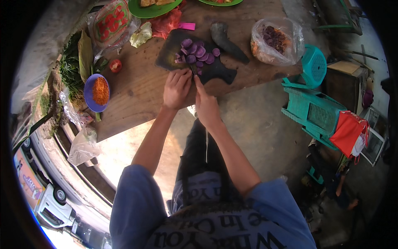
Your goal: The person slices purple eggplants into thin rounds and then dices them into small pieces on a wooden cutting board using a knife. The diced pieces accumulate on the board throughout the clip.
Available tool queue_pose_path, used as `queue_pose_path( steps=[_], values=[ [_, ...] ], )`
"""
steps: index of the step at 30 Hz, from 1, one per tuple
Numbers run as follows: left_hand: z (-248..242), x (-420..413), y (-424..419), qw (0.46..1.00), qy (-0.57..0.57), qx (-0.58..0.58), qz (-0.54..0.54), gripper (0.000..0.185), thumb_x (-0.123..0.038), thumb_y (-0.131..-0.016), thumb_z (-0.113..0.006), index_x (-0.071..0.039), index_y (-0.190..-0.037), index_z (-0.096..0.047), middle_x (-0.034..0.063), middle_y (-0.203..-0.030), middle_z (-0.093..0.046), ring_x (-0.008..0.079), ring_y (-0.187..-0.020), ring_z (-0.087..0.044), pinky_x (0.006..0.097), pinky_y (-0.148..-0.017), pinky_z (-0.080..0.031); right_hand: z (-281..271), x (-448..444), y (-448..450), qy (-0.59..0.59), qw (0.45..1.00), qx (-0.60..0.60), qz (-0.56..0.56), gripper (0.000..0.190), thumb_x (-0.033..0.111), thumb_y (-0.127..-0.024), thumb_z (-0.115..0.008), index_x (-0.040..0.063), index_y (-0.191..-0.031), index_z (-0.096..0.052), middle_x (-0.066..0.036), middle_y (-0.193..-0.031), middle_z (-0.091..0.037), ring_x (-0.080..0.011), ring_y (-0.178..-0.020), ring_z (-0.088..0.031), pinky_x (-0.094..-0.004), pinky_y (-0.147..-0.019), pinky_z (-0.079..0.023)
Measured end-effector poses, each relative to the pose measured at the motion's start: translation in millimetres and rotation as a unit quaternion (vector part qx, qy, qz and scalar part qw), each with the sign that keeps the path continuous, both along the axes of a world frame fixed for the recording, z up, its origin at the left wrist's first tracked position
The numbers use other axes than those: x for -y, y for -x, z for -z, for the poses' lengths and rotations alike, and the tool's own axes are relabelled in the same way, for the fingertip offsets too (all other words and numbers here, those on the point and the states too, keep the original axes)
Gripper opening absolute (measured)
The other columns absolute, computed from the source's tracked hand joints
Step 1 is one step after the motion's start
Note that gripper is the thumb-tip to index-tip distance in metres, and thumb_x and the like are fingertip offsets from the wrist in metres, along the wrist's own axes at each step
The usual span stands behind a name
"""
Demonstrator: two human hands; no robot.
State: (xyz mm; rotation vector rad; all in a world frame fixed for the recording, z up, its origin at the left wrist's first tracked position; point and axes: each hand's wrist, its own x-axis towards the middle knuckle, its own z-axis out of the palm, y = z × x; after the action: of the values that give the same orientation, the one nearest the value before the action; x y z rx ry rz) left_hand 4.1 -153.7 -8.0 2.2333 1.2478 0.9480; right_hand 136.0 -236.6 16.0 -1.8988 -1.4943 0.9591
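My right hand (205,105) grips a small knife (193,70), its index finger stretched along the tool. Most of the handle is hidden in my palm. Beside the blade, my left hand (176,88) rests with curled fingers at the near edge of a dark cutting board (168,56). Whatever those fingers may hold is hidden. Round purple slices (199,51), seemingly sweet potato, lie piled on the board beyond both hands. Smaller cut pieces (179,59) sit at the pile's left. A dark stone pestle (228,42) lies just right of the board.
On the wooden table (133,81) are a purple bowl of grated orange food (101,91), a tomato (115,66), leafy greens (73,71) and a green plate (152,9). A plastic bag of chopped food (276,42) stands right, near teal stools (314,67). Another person (329,177) is lower right.
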Motion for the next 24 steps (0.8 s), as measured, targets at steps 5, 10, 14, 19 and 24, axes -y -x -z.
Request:
queue_pose_path(
  steps=[5, 10, 14, 19, 24],
  values=[
    [1.5, -1.0, -1.4, 1.0, -0.005, 0.01, -0.015, 0.025, 0.002, -0.087, -0.076, -0.001, -0.111, -0.071, 0.0135, -0.115, -0.07, 0.0358, -0.106, -0.065, 0.045, -0.091, -0.055, -11.2, 12.5, -11.6, 0.066, 0.99, -0.108, 0.054, 0.057, 0.004, -0.107, -0.05, 0.022, -0.161, -0.046, -0.03, -0.082, -0.064, -0.0493, -0.081, -0.068, -0.0439, -0.072, -0.055],
    [4.7, -2.2, 1.5, 1.0, -0.012, 0.011, 0.0, 0.028, 0.004, -0.086, -0.076, -0.002, -0.113, -0.07, 0.013, -0.115, -0.069, 0.0349, -0.107, -0.065, 0.044, -0.091, -0.055, -22.0, 9.8, -15.1, 0.048, 0.991, -0.117, 0.046, 0.057, 0.005, -0.107, -0.05, 0.022, -0.162, -0.045, -0.031, -0.088, -0.066, -0.0495, -0.084, -0.069, -0.0432, -0.072, -0.055],
    [4.2, -1.5, 2.3, 1.0, -0.015, 0.011, 0.001, 0.028, 0.004, -0.086, -0.076, -0.001, -0.113, -0.071, 0.0129, -0.116, -0.071, 0.0351, -0.108, -0.065, 0.0437, -0.092, -0.055, -22.3, 4.8, -12.4, -0.003, 0.996, -0.088, 0.013, 0.065, 0.006, -0.107, -0.053, 0.018, -0.167, -0.033, -0.024, -0.068, -0.062, -0.0404, -0.059, -0.066, -0.0495, -0.061, -0.05],
    [3.7, -0.9, 3.2, 1.0, -0.009, 0.014, -0.004, 0.029, 0.003, -0.085, -0.077, 0.0, -0.113, -0.073, 0.0123, -0.116, -0.072, 0.0352, -0.109, -0.066, 0.0436, -0.092, -0.056, -24.7, 5.0, -9.1, 0.019, 0.997, -0.077, 0.004, 0.064, 0.007, -0.107, -0.054, 0.018, -0.167, -0.034, -0.026, -0.07, -0.064, -0.0426, -0.063, -0.067, -0.0513, -0.061, -0.05],
    [5.4, -0.6, 5.6, 1.0, -0.003, 0.019, -0.001, 0.03, 0.003, -0.084, -0.076, 0.0, -0.115, -0.074, 0.0121, -0.118, -0.072, 0.0352, -0.11, -0.066, 0.0437, -0.093, -0.056, -29.5, 3.1, -5.1, 0.047, 0.997, -0.055, -0.003, 0.065, 0.008, -0.106, -0.055, 0.018, -0.166, -0.035, -0.027, -0.071, -0.066, -0.0441, -0.066, -0.069, -0.0528, -0.062, -0.052]
  ],
)
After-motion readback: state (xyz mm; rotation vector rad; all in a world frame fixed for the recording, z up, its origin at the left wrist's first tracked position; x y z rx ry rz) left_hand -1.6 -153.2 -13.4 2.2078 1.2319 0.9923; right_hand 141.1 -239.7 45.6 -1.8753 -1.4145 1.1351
